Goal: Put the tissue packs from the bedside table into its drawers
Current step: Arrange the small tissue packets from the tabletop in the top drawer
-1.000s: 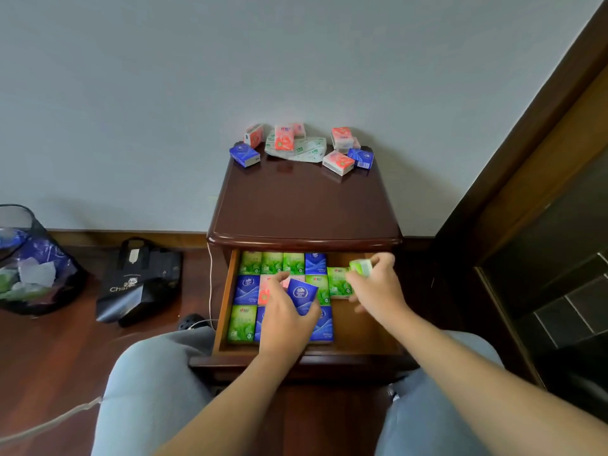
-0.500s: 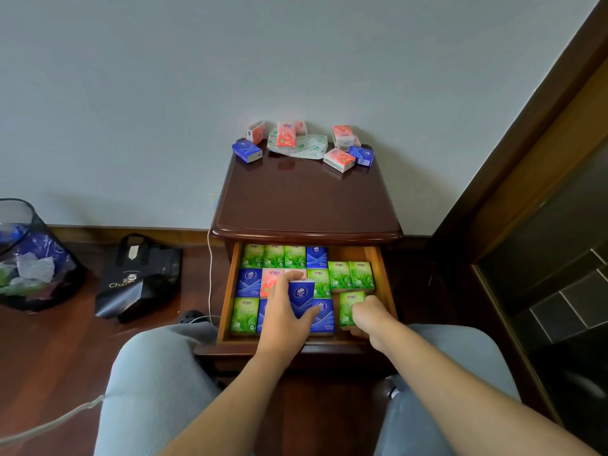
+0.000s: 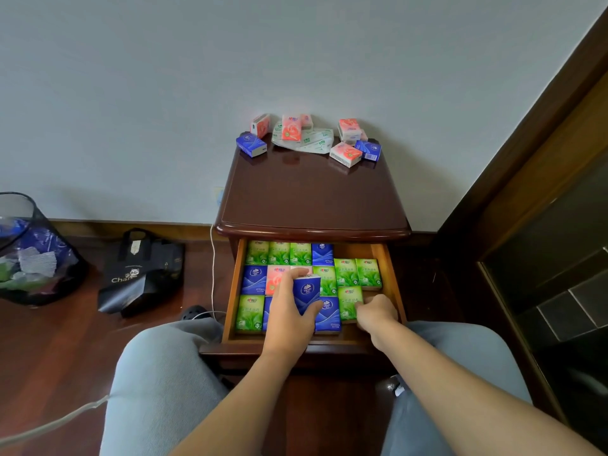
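The top drawer (image 3: 389, 268) of the dark wooden bedside table (image 3: 312, 195) stands open, packed with rows of green, blue and pink tissue packs. My left hand (image 3: 289, 315) grips a blue tissue pack (image 3: 306, 292) upright over the drawer's middle. My right hand (image 3: 375, 312) lies in the drawer's front right corner, its curled fingers touching a green pack (image 3: 350, 302) that lies flat there. Several pink and blue packs (image 3: 345, 154) and a flat green wrapper (image 3: 311, 141) lie at the back of the tabletop by the wall.
A mesh waste bin (image 3: 29, 251) and a black bag (image 3: 141, 274) sit on the wooden floor to the left. A white cable (image 3: 213, 258) runs down beside the table. A dark wooden door frame (image 3: 526, 143) stands at the right. My knees flank the drawer.
My right hand carried a green pack from the drawer's right middle down to the front right corner and laid it flat. My left hand kept holding the blue pack almost still.
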Action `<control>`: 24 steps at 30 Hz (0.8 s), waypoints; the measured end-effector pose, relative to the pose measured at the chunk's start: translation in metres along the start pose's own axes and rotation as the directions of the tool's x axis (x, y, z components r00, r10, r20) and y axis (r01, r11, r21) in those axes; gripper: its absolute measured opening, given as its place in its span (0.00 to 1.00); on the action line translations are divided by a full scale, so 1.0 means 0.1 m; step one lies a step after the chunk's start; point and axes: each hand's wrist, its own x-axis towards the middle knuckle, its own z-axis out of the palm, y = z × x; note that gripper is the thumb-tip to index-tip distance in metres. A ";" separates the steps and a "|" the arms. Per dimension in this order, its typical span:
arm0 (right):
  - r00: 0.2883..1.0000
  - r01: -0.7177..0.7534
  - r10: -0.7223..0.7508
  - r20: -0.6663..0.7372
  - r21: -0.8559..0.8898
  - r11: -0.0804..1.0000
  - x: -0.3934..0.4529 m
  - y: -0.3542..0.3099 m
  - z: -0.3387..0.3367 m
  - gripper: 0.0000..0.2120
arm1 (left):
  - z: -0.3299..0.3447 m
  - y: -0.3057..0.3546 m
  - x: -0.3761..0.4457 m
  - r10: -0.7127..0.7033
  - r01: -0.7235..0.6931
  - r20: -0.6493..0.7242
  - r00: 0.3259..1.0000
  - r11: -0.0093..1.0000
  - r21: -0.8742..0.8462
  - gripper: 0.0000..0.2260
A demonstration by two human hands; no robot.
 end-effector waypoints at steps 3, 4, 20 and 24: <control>0.999 0.003 -0.005 -0.037 -0.058 0.998 -0.03 -0.03 0.01 0.13 | 0.01 0.00 0.00 0.010 -0.010 -0.006 1.000 1.000 0.005 0.26; 0.999 0.005 -0.009 -0.050 -0.087 0.996 -0.04 -0.04 0.01 0.13 | 0.01 -0.01 0.00 0.011 -0.011 -0.007 1.000 1.000 0.003 0.26; 0.806 0.568 -0.589 0.060 -0.362 0.740 -0.33 0.00 -0.24 0.27 | 0.04 0.00 0.09 -0.142 0.140 -0.023 0.990 0.988 -0.069 0.10; 0.487 0.872 -0.832 0.267 -0.199 0.447 -0.41 0.05 -0.39 0.43 | 0.21 0.06 0.18 -0.210 0.212 0.029 0.977 0.972 -0.103 0.06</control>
